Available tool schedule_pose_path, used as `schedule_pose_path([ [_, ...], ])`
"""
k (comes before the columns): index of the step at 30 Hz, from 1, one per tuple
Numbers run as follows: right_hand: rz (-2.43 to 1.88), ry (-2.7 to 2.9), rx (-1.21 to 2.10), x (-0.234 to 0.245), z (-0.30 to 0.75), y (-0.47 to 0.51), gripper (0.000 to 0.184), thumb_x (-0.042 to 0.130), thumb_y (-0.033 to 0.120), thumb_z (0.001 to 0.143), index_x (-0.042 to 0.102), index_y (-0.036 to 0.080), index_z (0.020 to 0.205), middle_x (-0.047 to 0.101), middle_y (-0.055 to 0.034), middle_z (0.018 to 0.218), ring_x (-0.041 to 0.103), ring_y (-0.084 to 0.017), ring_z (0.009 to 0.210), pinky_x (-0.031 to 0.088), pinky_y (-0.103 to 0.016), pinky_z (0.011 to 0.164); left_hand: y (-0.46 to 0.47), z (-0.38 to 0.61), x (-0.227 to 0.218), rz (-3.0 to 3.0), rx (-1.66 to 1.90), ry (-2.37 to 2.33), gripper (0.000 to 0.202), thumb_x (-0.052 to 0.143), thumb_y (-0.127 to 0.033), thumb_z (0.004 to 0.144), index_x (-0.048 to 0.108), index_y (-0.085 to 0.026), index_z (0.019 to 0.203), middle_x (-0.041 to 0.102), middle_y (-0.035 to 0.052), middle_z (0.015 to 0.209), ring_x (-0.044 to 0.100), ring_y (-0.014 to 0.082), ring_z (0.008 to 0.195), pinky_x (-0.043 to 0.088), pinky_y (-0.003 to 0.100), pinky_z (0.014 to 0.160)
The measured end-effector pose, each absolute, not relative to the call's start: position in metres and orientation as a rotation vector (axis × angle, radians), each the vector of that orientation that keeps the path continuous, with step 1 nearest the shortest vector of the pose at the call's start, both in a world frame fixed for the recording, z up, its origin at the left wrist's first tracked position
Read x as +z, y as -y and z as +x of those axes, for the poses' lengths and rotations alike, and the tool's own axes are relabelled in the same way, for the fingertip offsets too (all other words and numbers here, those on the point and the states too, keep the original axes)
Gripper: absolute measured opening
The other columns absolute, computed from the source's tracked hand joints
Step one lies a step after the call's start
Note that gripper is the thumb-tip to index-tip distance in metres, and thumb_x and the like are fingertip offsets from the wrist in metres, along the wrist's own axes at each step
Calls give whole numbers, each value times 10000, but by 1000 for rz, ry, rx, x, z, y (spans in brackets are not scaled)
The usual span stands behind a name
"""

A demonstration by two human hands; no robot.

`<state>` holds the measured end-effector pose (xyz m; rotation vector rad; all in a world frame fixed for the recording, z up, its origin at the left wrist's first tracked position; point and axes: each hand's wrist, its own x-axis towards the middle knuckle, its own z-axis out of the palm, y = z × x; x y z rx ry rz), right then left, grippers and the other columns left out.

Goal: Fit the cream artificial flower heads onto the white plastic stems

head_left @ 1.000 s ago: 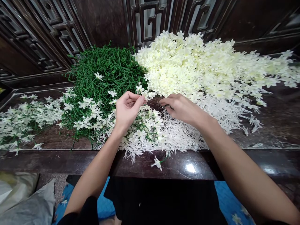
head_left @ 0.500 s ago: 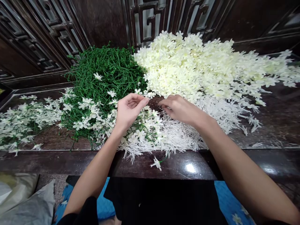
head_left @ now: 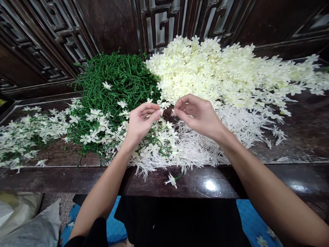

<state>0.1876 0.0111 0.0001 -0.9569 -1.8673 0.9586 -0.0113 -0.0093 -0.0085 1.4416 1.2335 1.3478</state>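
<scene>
My left hand (head_left: 142, 120) is closed in a pinch, with a small white artificial flower (head_left: 161, 112) at its fingertips, partly hidden by the thumb. Facing it, my right hand (head_left: 197, 113) pinches a small whitish piece (head_left: 173, 112), too small to make out fully. A narrow gap separates the fingertips. Below my right hand spreads a heap of white stringy plastic stamens (head_left: 200, 147). Beyond the hands lies a big pile of cream-white artificial petals (head_left: 205, 72). Green plastic stems (head_left: 115, 75) are heaped behind my left hand. Stemmed white flowers (head_left: 164, 137) lie between my forearms.
More stemmed flowers (head_left: 33, 127) spread over the left of the dark wooden bench (head_left: 295, 144). One flower (head_left: 171, 180) lies at its front edge. A carved wooden backrest (head_left: 108, 24) rises behind. Sacks (head_left: 38, 223) rest on the floor at lower left.
My right hand has lifted and turned from the edge of the stamen heap, and a small whitish piece now shows at its fingertips. My left hand has barely moved; a small flower now shows there.
</scene>
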Motion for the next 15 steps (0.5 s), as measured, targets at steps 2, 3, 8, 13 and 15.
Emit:
schedule_pose_path([
  [2, -917, 1834, 1019, 0, 185, -9, 89, 651, 229, 853, 623, 208, 935, 683, -56, 937, 686, -200, 854, 614, -439, 866, 10, -12, -9, 1489, 1330, -1248, 131, 787, -253, 724, 720, -186, 816, 736, 52, 904, 671, 137, 776, 609, 261, 703],
  [3, -909, 1826, 1016, 0, 184, -8, 92, 659, 227, 853, 631, 206, 938, 684, -56, 942, 682, -197, 858, 614, -432, 865, 10, -12, -8, 1509, 1318, -1250, 119, 782, -250, 730, 725, -189, 814, 739, 53, 910, 673, 140, 790, 604, 260, 707],
  [8, -876, 1794, 1039, -2, 179, -6, 86, 696, 187, 835, 677, 201, 918, 709, -46, 934, 689, -186, 863, 616, -421, 869, 12, -12, -4, 1607, 1276, -1206, 66, 756, -232, 762, 732, -196, 812, 751, 51, 881, 690, 144, 814, 600, 272, 772],
  [13, -828, 1701, 1031, -2, 176, -4, 108, 764, 251, 797, 694, 214, 871, 730, -33, 894, 705, -200, 858, 616, -444, 879, 12, -11, -5, 1629, 1277, -1155, 72, 761, -210, 756, 730, -201, 821, 754, 38, 857, 694, 134, 783, 602, 264, 750],
  [15, -816, 1682, 1026, -2, 176, -3, 144, 788, 290, 785, 692, 220, 867, 733, -28, 891, 709, -203, 858, 621, -443, 880, 11, -11, -7, 1622, 1271, -1159, 95, 771, -221, 749, 733, -201, 833, 756, 38, 858, 697, 137, 778, 601, 262, 735],
])
